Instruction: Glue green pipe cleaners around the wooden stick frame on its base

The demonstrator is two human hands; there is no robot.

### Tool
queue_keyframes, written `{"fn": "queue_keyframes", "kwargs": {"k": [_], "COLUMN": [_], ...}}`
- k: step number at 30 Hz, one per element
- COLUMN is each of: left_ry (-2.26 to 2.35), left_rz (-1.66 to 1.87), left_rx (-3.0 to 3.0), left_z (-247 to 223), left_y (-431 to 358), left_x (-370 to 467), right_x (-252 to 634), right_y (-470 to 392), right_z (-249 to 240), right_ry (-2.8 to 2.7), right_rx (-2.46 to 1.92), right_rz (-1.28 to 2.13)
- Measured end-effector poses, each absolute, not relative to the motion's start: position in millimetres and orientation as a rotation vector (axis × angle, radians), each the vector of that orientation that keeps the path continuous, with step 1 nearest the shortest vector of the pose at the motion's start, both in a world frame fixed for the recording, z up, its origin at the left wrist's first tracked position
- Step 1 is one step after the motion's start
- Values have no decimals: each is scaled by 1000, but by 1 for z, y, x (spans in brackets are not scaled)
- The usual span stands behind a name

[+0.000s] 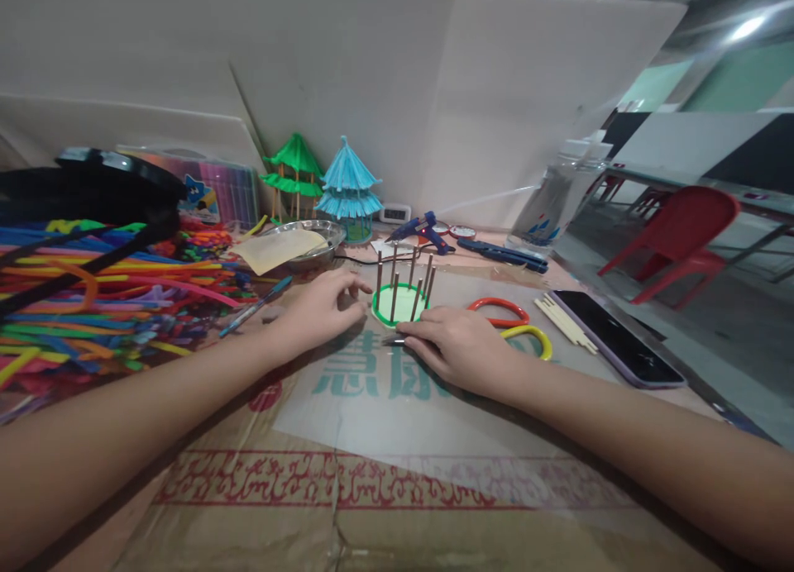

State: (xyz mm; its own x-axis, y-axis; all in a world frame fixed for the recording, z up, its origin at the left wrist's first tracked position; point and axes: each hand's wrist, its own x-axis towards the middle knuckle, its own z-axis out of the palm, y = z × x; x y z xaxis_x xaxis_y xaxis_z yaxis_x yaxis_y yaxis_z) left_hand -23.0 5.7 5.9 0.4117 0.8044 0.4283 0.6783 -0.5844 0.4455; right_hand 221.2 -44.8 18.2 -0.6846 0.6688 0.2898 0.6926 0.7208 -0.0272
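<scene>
A light green disc (403, 302) with a bright green rim lies on a translucent sheet (347, 415), and several brown sticks (395, 295) stand upright on it. At the disc's left edge is my left hand (326, 307), its fingers bent and apart with nothing between them. My right hand (462, 345) rests at the disc's front right, with scissors under it. The dark scissor tips (394, 340) stick out beyond my fingers; the red handle loop (499, 311) and yellow handle loop (531, 334) show behind the hand.
Colourful pipe cleaners (112, 299) heap at the left. Behind stand a green pavilion (296, 171), a blue pavilion (348, 188), a metal bowl (332, 235), a glue gun (428, 231) and blue pliers (502, 254). Pale sticks (566, 324) and a phone (620, 339) lie right, near a bottle (552, 200).
</scene>
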Motion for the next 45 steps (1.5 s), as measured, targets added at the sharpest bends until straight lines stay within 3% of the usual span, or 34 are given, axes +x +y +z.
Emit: {"fn": "queue_keyframes", "kwargs": {"k": [9,21,25,31,45], "left_ry": [1182,1243,1362,1176,1116], "left_rz": [742,680,767,1013,942], "left_rx": [2694,2711,2932,3125,3283], "left_z": [8,12,32,66,49], "left_y": [-6,-13,-20,-18,-30], "left_x": [-17,-12,-17,-6,-3], "right_x": [228,224,224,225,224], "right_y": [-39,-22,-22,-19,-16], "right_z": [28,21,22,24,24], "right_ry": [-2629,-2369,-2388,-2413,-2448], "right_rx": [-1215,-1379,-1345,-1359,-1334], "right_rz": [-82,275,268,199,107]}}
